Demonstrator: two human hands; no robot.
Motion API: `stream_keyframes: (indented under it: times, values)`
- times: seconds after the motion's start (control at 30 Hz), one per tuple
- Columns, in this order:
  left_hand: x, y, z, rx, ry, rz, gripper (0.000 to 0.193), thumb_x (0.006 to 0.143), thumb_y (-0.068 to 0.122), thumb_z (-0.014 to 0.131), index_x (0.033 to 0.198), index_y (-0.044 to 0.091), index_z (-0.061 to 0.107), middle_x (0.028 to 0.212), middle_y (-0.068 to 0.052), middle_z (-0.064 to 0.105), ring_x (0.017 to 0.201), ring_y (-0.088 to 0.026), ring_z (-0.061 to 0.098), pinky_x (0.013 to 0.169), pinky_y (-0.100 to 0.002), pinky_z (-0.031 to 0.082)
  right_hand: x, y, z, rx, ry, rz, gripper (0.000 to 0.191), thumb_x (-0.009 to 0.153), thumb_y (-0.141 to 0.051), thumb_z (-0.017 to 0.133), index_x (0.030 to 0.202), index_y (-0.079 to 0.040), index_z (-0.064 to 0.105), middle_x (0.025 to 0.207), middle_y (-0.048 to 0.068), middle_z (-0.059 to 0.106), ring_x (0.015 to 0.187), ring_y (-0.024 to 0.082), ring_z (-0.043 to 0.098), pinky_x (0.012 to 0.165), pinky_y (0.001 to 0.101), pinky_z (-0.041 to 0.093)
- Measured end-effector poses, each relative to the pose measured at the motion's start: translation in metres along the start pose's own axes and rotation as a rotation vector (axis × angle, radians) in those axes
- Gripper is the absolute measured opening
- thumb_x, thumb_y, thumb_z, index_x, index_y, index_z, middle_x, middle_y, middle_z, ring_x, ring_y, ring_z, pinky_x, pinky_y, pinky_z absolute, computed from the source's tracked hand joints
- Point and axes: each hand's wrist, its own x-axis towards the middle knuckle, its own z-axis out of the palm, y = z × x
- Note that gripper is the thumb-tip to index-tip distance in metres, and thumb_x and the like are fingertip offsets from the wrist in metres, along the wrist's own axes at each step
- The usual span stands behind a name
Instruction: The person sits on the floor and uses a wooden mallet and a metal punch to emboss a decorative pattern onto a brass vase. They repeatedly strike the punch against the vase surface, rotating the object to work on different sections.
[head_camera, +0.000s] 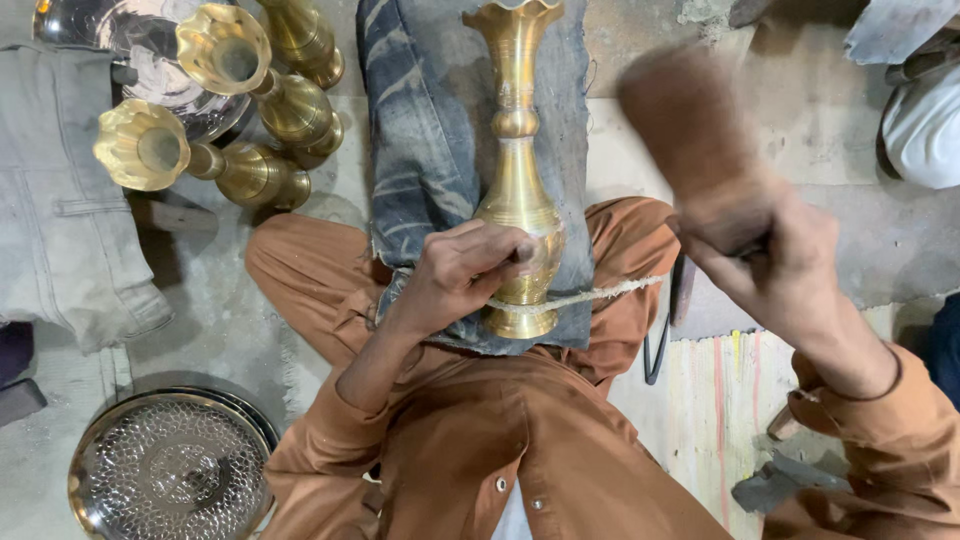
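Observation:
A tall brass vase (517, 150) lies on a worn denim cloth (420, 150) across my lap, its fluted mouth pointing away from me. A pale cord (600, 293) runs over the vase near its base. My left hand (465, 270) rests on the vase's lower body with fingers pinched together, seemingly on a small tool that I cannot make out. My right hand (770, 255) is raised to the right, shut on a brown wooden mallet (685, 125) that is blurred by motion.
Three more brass vases (240, 110) lie at the upper left beside a shiny metal plate (140, 40). An embossed round metal tray (170, 465) sits at the lower left. Grey cloth (60, 200) lies at the left, and a white object (925, 120) at the right edge.

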Motion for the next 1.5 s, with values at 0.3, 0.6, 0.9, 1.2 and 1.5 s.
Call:
stream_keyframes:
  times: [0.3, 0.6, 0.9, 1.2, 1.5]
  values:
    - [0.0, 0.001, -0.003, -0.033, -0.062, -0.082, 0.027, 0.087, 0.004, 0.078, 0.112, 0.001, 0.069, 0.107, -0.013, 0.073, 0.097, -0.032, 0.072, 0.083, -0.039, 0.059, -0.009, 0.004, 0.006, 0.057, -0.047, 0.06, 0.067, 0.081, -0.007, 0.083, 0.143, -0.009, 0.057, 0.095, 0.003, 0.066, 0.076, 0.021, 0.066, 0.069, 0.0351, 0.053]
    - [0.002, 0.003, -0.006, -0.028, -0.032, -0.053, 0.024, 0.088, 0.003, 0.08, 0.111, 0.002, 0.072, 0.105, -0.014, 0.073, 0.092, -0.029, 0.073, 0.078, -0.035, 0.058, -0.021, 0.011, 0.014, -0.291, -0.102, -0.115, 0.07, 0.076, -0.007, 0.085, 0.142, -0.014, 0.063, 0.095, 0.006, 0.065, 0.08, 0.028, 0.065, 0.073, 0.0426, 0.053]
    - [-0.006, 0.041, 0.021, -0.6, 0.723, -0.367, 0.024, 0.102, -0.009, 0.066, 0.121, -0.001, 0.053, 0.112, -0.01, 0.064, 0.102, -0.017, 0.068, 0.096, -0.033, 0.061, -0.035, 0.032, 0.02, -0.07, -0.128, 0.137, 0.071, 0.078, -0.008, 0.084, 0.145, -0.011, 0.06, 0.09, 0.011, 0.065, 0.073, 0.031, 0.064, 0.063, 0.0414, 0.049]
    - [0.003, 0.032, 0.043, -0.537, 0.721, -0.507, 0.024, 0.099, -0.008, 0.068, 0.117, -0.003, 0.052, 0.109, -0.01, 0.064, 0.098, -0.014, 0.067, 0.088, -0.03, 0.062, -0.016, 0.045, 0.01, -0.186, -0.208, 0.053, 0.072, 0.076, -0.012, 0.083, 0.144, -0.011, 0.061, 0.092, 0.008, 0.065, 0.073, 0.028, 0.065, 0.06, 0.0396, 0.05]
    - [0.0, 0.03, 0.063, -0.344, 0.808, -0.539, 0.023, 0.099, -0.002, 0.072, 0.111, -0.003, 0.053, 0.103, -0.008, 0.065, 0.09, -0.011, 0.067, 0.078, -0.026, 0.062, 0.049, 0.036, -0.022, -0.55, -0.232, -0.267, 0.061, 0.08, -0.019, 0.077, 0.14, -0.015, 0.064, 0.09, 0.002, 0.065, 0.072, 0.019, 0.067, 0.058, 0.0314, 0.052]
